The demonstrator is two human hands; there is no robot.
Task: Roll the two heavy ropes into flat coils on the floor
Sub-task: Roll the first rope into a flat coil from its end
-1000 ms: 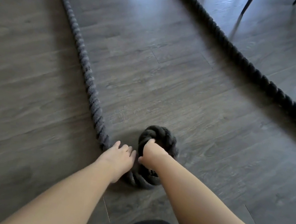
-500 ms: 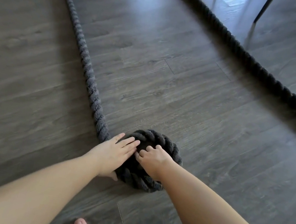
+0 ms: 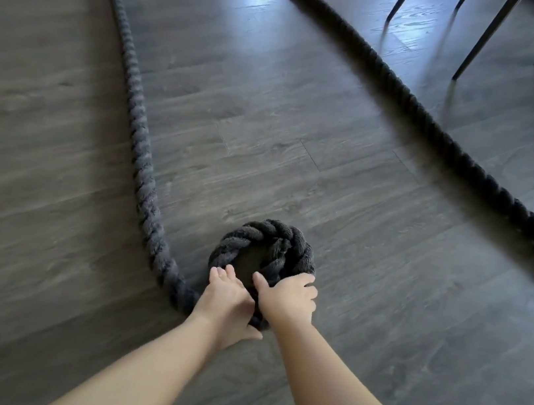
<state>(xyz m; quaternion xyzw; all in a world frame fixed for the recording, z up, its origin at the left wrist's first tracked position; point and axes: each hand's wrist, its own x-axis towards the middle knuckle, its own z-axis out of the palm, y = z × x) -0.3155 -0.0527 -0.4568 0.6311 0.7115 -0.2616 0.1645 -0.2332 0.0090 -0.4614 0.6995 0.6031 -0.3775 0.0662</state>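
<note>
A thick dark twisted rope (image 3: 137, 134) runs from the top left down the grey wood floor and curls into a small tight coil (image 3: 267, 240) in front of me. My left hand (image 3: 226, 303) grips the near left of the coil, where the long run of rope feeds in. My right hand (image 3: 289, 301) grips the near right of the coil, fingers over its rim. The coil's near side is hidden under both hands. A second dark rope (image 3: 427, 118) lies stretched diagonally from the top centre to the right edge.
Thin black chair legs (image 3: 481, 36) stand at the top right, just beyond the second rope. Grey plank floor (image 3: 305, 121) spreads between the two ropes and to the left of the first rope.
The coil has gained rope and stands a little wider. Both hands shifted to its near edge. The view has tilted up, and the chair legs show more.
</note>
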